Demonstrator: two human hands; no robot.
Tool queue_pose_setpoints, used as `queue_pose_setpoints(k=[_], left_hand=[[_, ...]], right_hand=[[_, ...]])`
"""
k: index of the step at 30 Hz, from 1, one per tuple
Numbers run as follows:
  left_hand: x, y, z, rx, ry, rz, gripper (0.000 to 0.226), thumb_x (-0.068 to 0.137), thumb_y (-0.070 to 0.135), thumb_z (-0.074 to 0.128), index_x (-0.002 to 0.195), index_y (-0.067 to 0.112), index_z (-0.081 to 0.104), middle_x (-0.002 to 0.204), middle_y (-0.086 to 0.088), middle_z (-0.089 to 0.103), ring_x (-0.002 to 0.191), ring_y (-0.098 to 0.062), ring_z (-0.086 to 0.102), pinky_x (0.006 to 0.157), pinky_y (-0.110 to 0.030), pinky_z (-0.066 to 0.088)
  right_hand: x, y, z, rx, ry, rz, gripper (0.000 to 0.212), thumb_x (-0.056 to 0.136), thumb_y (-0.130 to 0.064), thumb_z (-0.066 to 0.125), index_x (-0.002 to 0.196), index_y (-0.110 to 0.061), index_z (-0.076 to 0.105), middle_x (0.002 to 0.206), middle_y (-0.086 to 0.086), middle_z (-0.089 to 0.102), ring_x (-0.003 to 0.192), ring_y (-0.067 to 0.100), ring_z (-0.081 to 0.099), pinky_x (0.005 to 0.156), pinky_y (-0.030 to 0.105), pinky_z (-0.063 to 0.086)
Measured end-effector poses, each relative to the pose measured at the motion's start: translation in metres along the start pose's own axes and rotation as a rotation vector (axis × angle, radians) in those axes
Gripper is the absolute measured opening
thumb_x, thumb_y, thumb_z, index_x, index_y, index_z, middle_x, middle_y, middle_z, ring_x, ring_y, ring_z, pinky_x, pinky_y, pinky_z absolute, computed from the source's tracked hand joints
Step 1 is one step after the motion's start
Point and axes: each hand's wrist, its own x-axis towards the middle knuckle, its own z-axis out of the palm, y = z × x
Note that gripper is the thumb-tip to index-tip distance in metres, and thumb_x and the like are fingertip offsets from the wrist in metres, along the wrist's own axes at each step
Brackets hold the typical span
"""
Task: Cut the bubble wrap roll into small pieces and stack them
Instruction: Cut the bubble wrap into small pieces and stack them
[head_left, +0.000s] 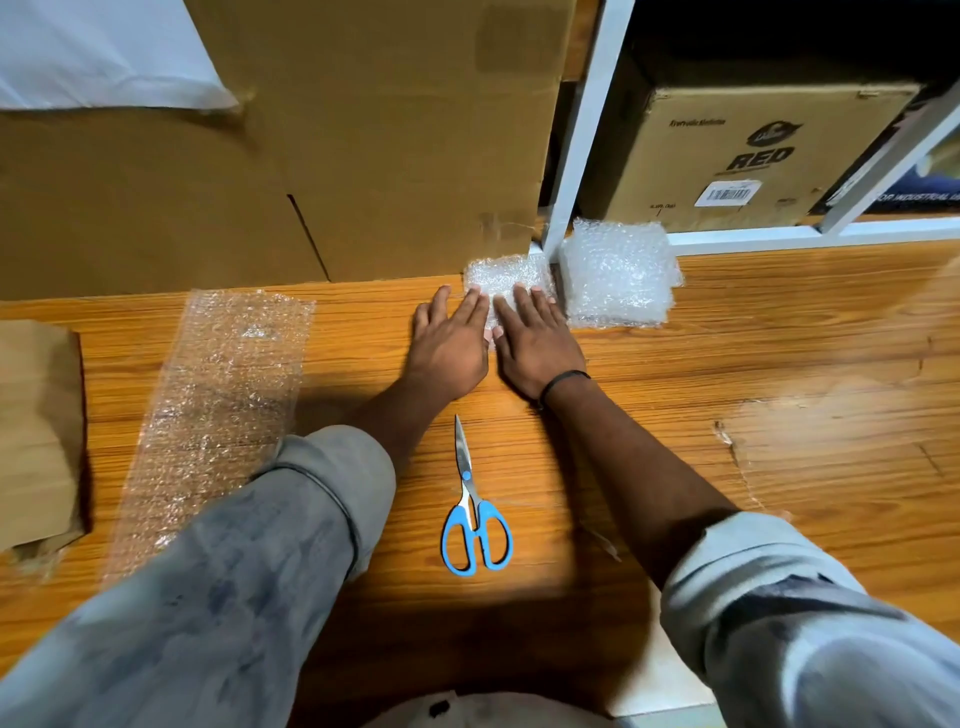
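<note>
Small piece (506, 275) lies at the far edge of the worktop (779, 389), against the box (363, 130). Left hand (452, 343) and right hand (537, 345) press on it, both grips spread flat. Stack (618, 275) sits just beside it toward the right edge; sheet (223, 395) lies near the left edge, and the scissors (475, 514) lie shut mid-worktop between the forearms.

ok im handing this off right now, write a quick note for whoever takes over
Hands: left hand and right hand both open and flat, fingers pressing on the small bubble wrap pile by the cardboard box.
Things: a bigger stack sits just right of it at the white shelf leg; scissors lie closed on the table, nearer you than the hands; the uncut strip lies far left.
Done: pieces cut, in two piles.
Left: cut the strip, stack the pieces.
</note>
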Motion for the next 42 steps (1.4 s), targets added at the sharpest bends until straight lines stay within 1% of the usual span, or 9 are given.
queue_pose_setpoints(k=[4, 6, 9, 13, 19, 28, 33, 39, 42], left_hand=[[0.002, -0.001, -0.003, -0.042, -0.024, 0.009, 0.060, 0.109, 0.032, 0.034, 0.165, 0.021, 0.015, 0.173, 0.003, 0.010, 0.157, -0.035, 0.004, 0.122, -0.054, 0.016], [0.000, -0.002, -0.005, -0.066, -0.006, 0.021, 0.060, 0.108, 0.031, 0.035, 0.164, 0.023, 0.016, 0.173, 0.004, 0.011, 0.157, -0.034, 0.005, 0.122, -0.055, 0.015], [-0.009, -0.005, -0.009, -0.093, 0.052, 0.007, 0.057, 0.109, 0.034, 0.034, 0.163, 0.024, 0.021, 0.173, 0.004, 0.012, 0.157, -0.032, 0.008, 0.122, -0.055, 0.015], [-0.038, -0.013, -0.007, -0.113, 0.118, -0.045, 0.056, 0.108, 0.033, 0.036, 0.162, 0.025, 0.026, 0.172, 0.004, 0.015, 0.156, -0.031, 0.012, 0.122, -0.054, 0.015], [-0.100, -0.035, -0.007, -0.091, 0.105, -0.114, 0.051, 0.106, 0.033, 0.041, 0.156, 0.027, 0.038, 0.171, 0.001, 0.021, 0.154, -0.032, 0.015, 0.120, -0.053, 0.016], [-0.169, -0.083, -0.022, -0.125, 0.169, -0.218, 0.044, 0.104, 0.031, 0.045, 0.148, 0.026, 0.051, 0.167, -0.002, 0.030, 0.151, -0.033, 0.022, 0.118, -0.053, 0.017], [-0.207, -0.119, -0.025, -0.124, 0.182, -0.269, 0.044, 0.103, 0.029, 0.046, 0.147, 0.025, 0.052, 0.166, -0.003, 0.033, 0.151, -0.033, 0.023, 0.119, -0.052, 0.018], [-0.257, -0.165, -0.017, -0.189, 0.209, -0.317, 0.047, 0.102, 0.022, 0.048, 0.149, 0.024, 0.052, 0.166, -0.003, 0.033, 0.152, -0.031, 0.022, 0.119, -0.049, 0.024], [-0.280, -0.189, -0.009, -0.240, 0.224, -0.312, 0.048, 0.100, 0.016, 0.051, 0.147, 0.021, 0.055, 0.165, -0.004, 0.036, 0.151, -0.032, 0.026, 0.117, -0.049, 0.027]], right_hand=[[0.002, -0.002, -0.002, 0.003, -0.014, 0.015, 0.060, 0.110, -0.043, 0.022, 0.165, -0.020, 0.013, 0.172, 0.013, 0.004, 0.159, 0.030, -0.001, 0.129, 0.042, 0.001], [-0.001, -0.005, -0.005, 0.014, 0.017, 0.006, 0.060, 0.110, -0.042, 0.021, 0.165, -0.018, 0.012, 0.171, 0.014, 0.005, 0.159, 0.029, -0.002, 0.129, 0.041, -0.001], [-0.015, -0.013, -0.007, 0.037, 0.070, -0.036, 0.059, 0.111, -0.040, 0.021, 0.164, -0.015, 0.016, 0.171, 0.015, 0.008, 0.159, 0.028, -0.001, 0.129, 0.041, -0.001], [-0.040, -0.031, -0.002, 0.064, 0.085, -0.082, 0.058, 0.111, -0.040, 0.023, 0.163, -0.016, 0.021, 0.170, 0.015, 0.012, 0.159, 0.027, 0.001, 0.129, 0.039, -0.001], [-0.073, -0.062, 0.006, 0.102, 0.110, -0.173, 0.056, 0.109, -0.037, 0.033, 0.160, -0.015, 0.031, 0.168, 0.016, 0.021, 0.158, 0.030, 0.008, 0.128, 0.041, 0.004], [-0.102, -0.127, 0.020, 0.131, 0.113, -0.255, 0.055, 0.107, -0.034, 0.041, 0.157, -0.012, 0.036, 0.166, 0.018, 0.028, 0.157, 0.034, 0.013, 0.128, 0.044, 0.007], [-0.112, -0.173, 0.034, 0.127, 0.107, -0.310, 0.054, 0.104, -0.032, 0.047, 0.154, -0.012, 0.041, 0.163, 0.018, 0.034, 0.155, 0.036, 0.019, 0.127, 0.047, 0.011], [-0.127, -0.237, 0.050, 0.116, 0.080, -0.375, 0.054, 0.107, -0.033, 0.042, 0.156, -0.014, 0.036, 0.165, 0.016, 0.029, 0.157, 0.033, 0.015, 0.128, 0.045, 0.009], [-0.136, -0.266, 0.059, 0.123, 0.052, -0.413, 0.053, 0.107, -0.034, 0.041, 0.156, -0.014, 0.037, 0.164, 0.016, 0.031, 0.156, 0.034, 0.017, 0.128, 0.046, 0.011]])
